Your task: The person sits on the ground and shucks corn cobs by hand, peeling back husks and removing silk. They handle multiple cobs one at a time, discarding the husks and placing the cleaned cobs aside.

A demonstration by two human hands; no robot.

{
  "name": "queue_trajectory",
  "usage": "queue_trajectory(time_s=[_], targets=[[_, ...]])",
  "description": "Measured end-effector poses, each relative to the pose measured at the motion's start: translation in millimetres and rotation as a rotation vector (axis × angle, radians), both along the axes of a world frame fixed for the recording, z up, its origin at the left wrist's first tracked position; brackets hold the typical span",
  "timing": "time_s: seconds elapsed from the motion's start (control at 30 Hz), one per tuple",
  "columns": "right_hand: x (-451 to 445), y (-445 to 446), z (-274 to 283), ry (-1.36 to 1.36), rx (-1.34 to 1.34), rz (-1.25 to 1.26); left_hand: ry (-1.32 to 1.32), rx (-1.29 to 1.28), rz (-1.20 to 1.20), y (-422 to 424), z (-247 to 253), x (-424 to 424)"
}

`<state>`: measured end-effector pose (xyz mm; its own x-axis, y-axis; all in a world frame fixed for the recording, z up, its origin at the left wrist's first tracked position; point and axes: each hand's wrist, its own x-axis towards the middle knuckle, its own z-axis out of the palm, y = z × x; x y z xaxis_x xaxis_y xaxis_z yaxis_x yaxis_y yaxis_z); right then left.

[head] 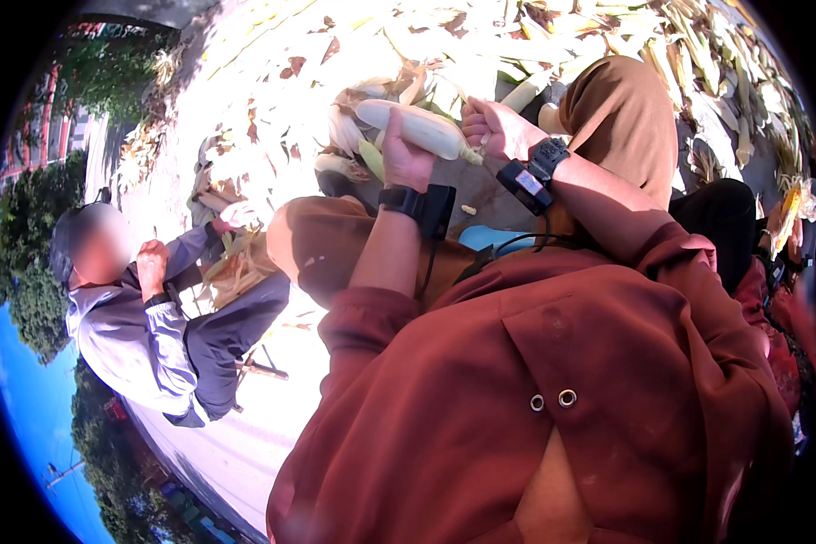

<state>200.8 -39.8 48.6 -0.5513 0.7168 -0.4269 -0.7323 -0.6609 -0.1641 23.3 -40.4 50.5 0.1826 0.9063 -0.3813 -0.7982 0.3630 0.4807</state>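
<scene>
An ear of corn in pale husk (pixel 418 129) lies across my left hand (pixel 408 153), with the thumb over its side. At the ear's stem end, my right hand (pixel 493 129) is closed; something thin and pale shows at its fingers, too small to name. Loose corn husks (pixel 353 122) lie beyond my left hand. A small pale piece (pixel 469 210) rests on the ground below the ear. Each of my wrists bears a strap with a dark device.
A seated person (pixel 143 326) in a light jacket is at the left, with husks on the lap. Husks and ears (pixel 693 47) cover the ground ahead and to the right. My knees flank the hands. Another person's red sleeve (pixel 775 333) shows at the right edge.
</scene>
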Motion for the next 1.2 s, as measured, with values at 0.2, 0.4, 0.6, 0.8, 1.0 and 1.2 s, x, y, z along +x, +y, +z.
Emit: queue_trajectory(time_s=[0.2, 0.4, 0.6, 0.8, 1.0, 1.2], targets=[[8, 1, 4, -0.096, 0.043, 0.283, 0.016, 0.061, -0.118, 1, 4, 0], [-5, -12, 24, -0.629, 0.302, 0.249, 0.059, 0.030, -0.053, -4, 10, 4], [1, -16, 14, -0.765, 0.402, 0.287, 0.001, 0.052, -0.146, -8, 18, 6], [-8, -12, 18, -0.920, 0.160, 0.219, 0.020, 0.079, -0.210, -7, 21, 10], [-19, -13, -8, -1.076, 0.203, -0.102, -0.010, 0.083, -0.147, 1, -10, 17], [-18, -6, -4, -1.153, 0.239, -0.338, -0.023, 0.115, -0.110, 1, 0, 33]])
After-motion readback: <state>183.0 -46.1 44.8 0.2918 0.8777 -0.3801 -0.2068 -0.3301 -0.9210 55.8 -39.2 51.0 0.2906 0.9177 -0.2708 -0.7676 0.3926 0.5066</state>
